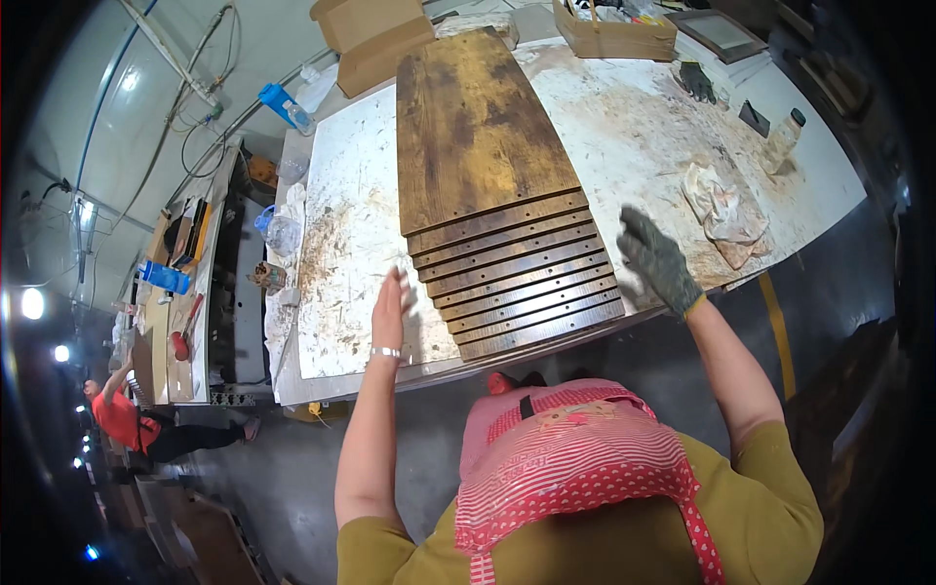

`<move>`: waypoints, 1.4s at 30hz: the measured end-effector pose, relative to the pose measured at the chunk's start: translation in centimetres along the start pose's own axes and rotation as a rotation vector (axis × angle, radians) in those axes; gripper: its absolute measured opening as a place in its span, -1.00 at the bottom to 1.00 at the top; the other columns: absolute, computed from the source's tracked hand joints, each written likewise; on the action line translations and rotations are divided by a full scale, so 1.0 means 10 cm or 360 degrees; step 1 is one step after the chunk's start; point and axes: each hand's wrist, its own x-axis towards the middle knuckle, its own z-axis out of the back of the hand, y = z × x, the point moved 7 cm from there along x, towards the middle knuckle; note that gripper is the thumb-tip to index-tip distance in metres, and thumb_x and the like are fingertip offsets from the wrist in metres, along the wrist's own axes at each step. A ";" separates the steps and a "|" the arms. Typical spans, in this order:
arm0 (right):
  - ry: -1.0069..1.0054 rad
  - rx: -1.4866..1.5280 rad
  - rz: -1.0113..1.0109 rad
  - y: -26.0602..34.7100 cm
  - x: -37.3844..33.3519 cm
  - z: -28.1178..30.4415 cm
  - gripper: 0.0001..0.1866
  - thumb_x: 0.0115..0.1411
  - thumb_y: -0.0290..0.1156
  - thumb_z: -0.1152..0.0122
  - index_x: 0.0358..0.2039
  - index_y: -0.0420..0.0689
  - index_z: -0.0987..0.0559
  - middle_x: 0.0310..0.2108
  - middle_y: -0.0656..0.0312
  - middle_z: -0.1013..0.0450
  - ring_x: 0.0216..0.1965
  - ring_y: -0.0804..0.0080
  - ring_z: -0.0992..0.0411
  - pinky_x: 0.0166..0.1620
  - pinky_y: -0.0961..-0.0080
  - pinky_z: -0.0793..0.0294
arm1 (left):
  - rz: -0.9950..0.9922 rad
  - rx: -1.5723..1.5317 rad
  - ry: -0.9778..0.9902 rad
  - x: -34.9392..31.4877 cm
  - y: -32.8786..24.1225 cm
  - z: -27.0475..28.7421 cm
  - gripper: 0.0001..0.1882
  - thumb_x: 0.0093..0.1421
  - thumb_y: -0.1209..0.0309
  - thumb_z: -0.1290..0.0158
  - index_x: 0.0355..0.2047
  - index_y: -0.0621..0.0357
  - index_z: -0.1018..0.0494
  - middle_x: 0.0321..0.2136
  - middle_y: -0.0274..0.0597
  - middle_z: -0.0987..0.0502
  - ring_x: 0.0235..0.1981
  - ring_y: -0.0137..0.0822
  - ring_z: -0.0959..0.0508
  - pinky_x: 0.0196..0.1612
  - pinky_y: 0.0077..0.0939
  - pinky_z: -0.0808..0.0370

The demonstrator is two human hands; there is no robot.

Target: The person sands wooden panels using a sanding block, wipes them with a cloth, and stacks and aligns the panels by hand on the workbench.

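A stack of brown wood-grain boards lies on the white worktable, its near edges stepped and dotted with small holes. My bare left hand is just left of the stack, fingers stretched out, with nothing in it. A pale band circles that wrist. On the other side, my right hand wears a dark grey glove and is held open beside the boards' right edge. A small gap shows between each hand and the stack.
The stained worktable carries a crumpled cloth, a spare dark glove, a bottle and an open cardboard box. A blue bottle stands at the far left corner. A person in red works at a left-hand bench.
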 end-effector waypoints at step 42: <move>0.0705 -0.0402 0.0795 2.44 0.62 -3.53 -0.52 0.16 -0.28 -0.17 0.09 -0.07 -0.37 0.07 0.13 -0.34 -0.07 0.26 -0.42 0.03 0.41 -0.39 | -0.0232 0.0409 -0.0781 0.51 0.43 3.53 -0.81 0.13 0.52 -0.03 -0.23 0.22 -0.53 -0.40 -0.16 -0.59 -0.37 -0.50 -0.55 -0.26 -0.61 -0.47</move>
